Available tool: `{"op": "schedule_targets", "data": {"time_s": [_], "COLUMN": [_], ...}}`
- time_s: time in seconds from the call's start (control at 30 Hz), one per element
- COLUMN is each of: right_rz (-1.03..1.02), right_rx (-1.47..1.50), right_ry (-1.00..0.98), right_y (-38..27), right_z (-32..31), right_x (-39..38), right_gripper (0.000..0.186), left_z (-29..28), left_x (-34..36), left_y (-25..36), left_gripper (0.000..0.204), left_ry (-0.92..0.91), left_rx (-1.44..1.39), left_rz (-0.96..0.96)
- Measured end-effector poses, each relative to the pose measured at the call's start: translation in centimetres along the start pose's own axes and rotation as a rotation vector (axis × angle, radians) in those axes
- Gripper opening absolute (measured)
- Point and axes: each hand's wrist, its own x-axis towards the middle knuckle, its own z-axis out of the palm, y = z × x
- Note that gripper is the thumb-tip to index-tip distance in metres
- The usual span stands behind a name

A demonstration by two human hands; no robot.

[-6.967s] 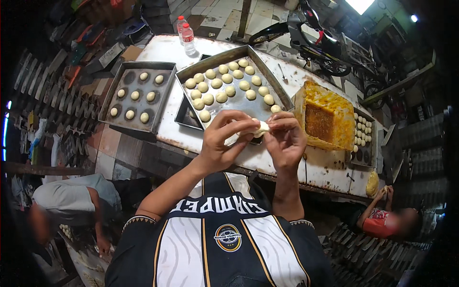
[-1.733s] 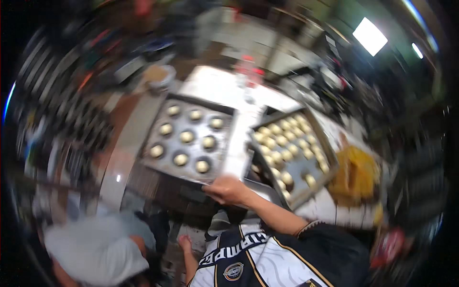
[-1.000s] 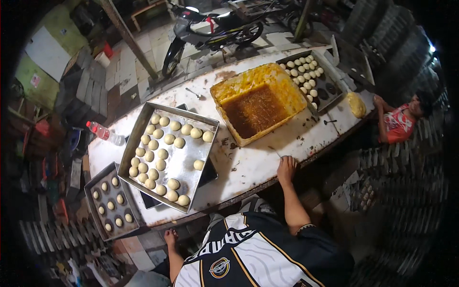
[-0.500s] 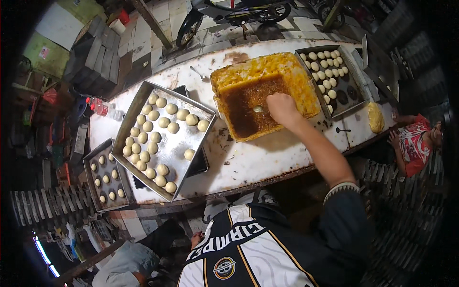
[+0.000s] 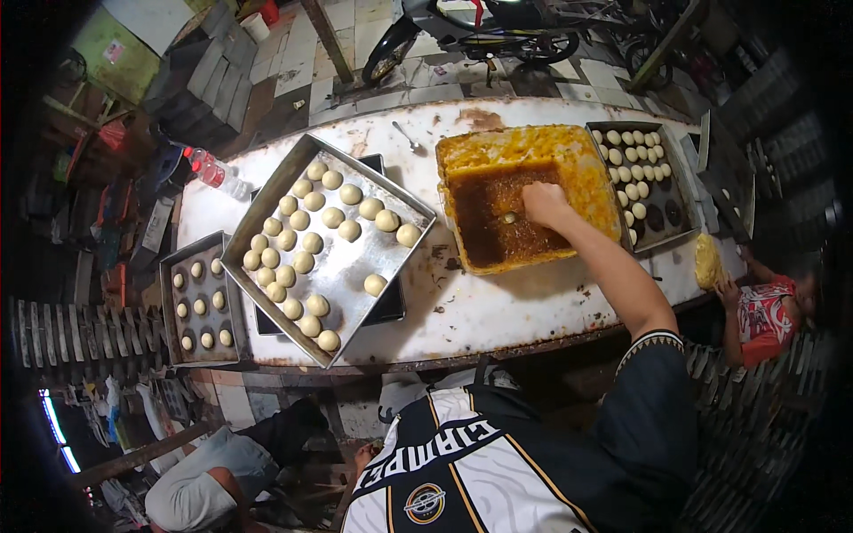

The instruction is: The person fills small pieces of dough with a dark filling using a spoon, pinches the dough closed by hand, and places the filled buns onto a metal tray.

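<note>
My right hand [image 5: 544, 204] reaches down into a rectangular tub [image 5: 524, 142] whose sides are caked yellow-orange. Its fingers are curled closed over the wet brown granular mass [image 5: 484, 235] at the bottom; whatever they hold, if anything, is hidden. Just left of the fist a pale dough ball [image 5: 508, 218] lies in the brown mass. My left hand [image 5: 363, 456] shows only in part, low beside my shirt, its fingers mostly hidden. Left of the tub, a large metal tray [image 5: 360, 266] with several round dough balls [image 5: 313, 242] rests tilted on a dark tray.
A baking tray [image 5: 680, 233] with dough balls stands right of the tub, another tray [image 5: 194, 306] at far left. A spoon [image 5: 406, 135] and red-capped bottles [image 5: 213, 173] lie on the white table [image 5: 480, 311]. At right, a person in red [image 5: 764, 320] touches a yellow bag [image 5: 707, 262].
The view has shifted, so the table sits further right. My right fist stays in the tub, with the dough ball still beside it. The person in red now has a hand at the yellow bag.
</note>
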Motion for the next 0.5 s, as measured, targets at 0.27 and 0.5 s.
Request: {"op": "schedule_targets", "data": {"time_s": [0.27, 0.5], "right_rz": [-0.071, -0.207], "right_rx": [0.207, 0.880], "right_ry": [0.141, -0.061], "right_y": [4.8, 8.0], "right_z": [2.3, -2.7], "right_x": [0.3, -2.8], "right_gripper": [0.019, 0.021], "left_z": [-0.6, -2.4], "left_x": [0.3, -0.2], "left_y": [-1.3, -0.4], "left_gripper": [0.026, 0.027], "left_ry": [-0.003, 0.131], "left_rx": [-0.072, -0.143], "left_rz": [0.053, -0.125]}}
